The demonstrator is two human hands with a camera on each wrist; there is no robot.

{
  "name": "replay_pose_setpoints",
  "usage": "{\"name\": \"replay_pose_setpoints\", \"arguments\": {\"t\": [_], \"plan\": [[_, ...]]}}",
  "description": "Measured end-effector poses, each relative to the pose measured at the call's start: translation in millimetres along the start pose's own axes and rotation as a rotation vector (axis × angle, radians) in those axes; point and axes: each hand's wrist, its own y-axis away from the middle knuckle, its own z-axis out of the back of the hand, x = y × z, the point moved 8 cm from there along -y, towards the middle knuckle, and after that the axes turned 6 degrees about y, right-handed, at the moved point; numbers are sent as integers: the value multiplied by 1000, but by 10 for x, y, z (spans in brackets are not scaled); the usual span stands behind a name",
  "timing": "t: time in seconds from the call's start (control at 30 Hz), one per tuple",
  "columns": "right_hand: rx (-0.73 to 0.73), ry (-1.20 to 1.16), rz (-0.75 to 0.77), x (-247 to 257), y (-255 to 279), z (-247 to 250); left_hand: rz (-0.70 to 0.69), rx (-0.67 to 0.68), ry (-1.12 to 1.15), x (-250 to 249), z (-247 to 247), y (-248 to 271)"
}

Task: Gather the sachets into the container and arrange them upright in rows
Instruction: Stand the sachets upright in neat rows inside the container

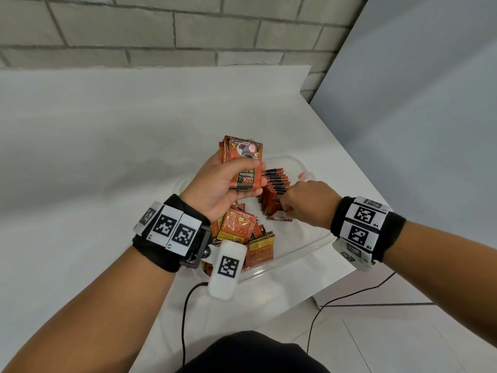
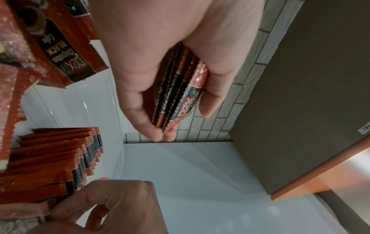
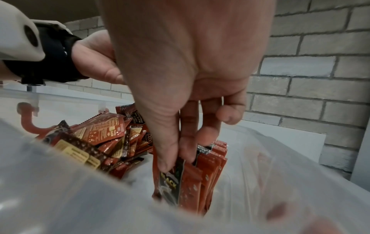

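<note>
Fingers (image 3: 170, 158) of the right hand (image 1: 306, 203) point down, pinching one red foil sachet (image 3: 170, 182) at the near end of the upright row (image 1: 274, 188) inside the clear plastic container (image 1: 301, 249); beyond, the raised left hand (image 1: 215, 189) grips a sachet stack (image 1: 242, 162).

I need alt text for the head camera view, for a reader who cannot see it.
Above a clear container on a white table, the left hand holds a stack of red sachets, while the right hand sets one sachet at the near end of an upright row. Loose sachets are piled in the container's near left part.
</note>
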Motion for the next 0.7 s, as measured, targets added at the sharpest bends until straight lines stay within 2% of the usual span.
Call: {"name": "replay_pose_setpoints", "arguments": {"t": [0.27, 0.5, 0.7], "plan": [[-24, 118, 45, 12, -61, 42, 11, -8, -5, 32, 1, -21], [-51, 110, 17, -53, -73, -7, 12, -18, 12, 46, 28, -39], [-128, -45, -84, -240, -29, 100, 78, -24, 78, 119, 23, -59]]}}
